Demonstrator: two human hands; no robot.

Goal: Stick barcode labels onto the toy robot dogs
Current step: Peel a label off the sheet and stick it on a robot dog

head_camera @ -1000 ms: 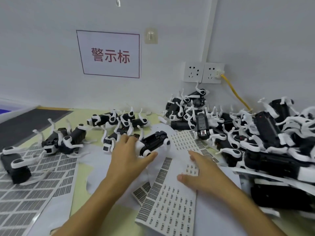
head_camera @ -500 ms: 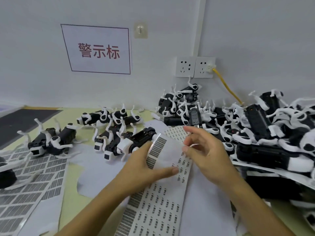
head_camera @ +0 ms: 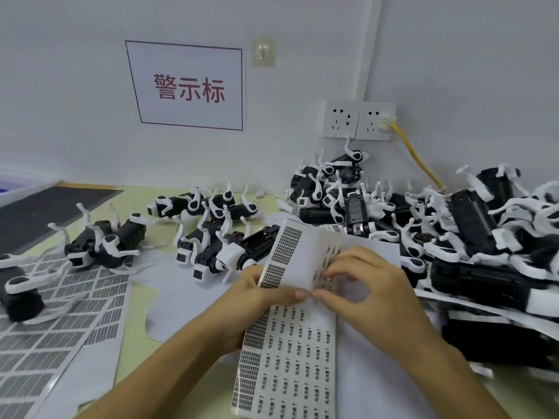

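Observation:
A white barcode label sheet runs down the middle of the table, its top part bent upward. My left hand grips the sheet's left edge, thumb across its face. My right hand curls its fingers onto the sheet's raised part, thumb and fingertips pinching at a small label. Just behind the sheet lies a black and white toy robot dog on its side. Several more dogs lie behind and left of it.
A large heap of black and white toy dogs fills the right side, up to the wall sockets and a yellow cable. A used label backing sheet lies at the left with two dogs on it.
My left hand left the toy dog and took hold of the label sheet, bending its top up. My right hand rose from the flat sheet and came down to pinch at a label.

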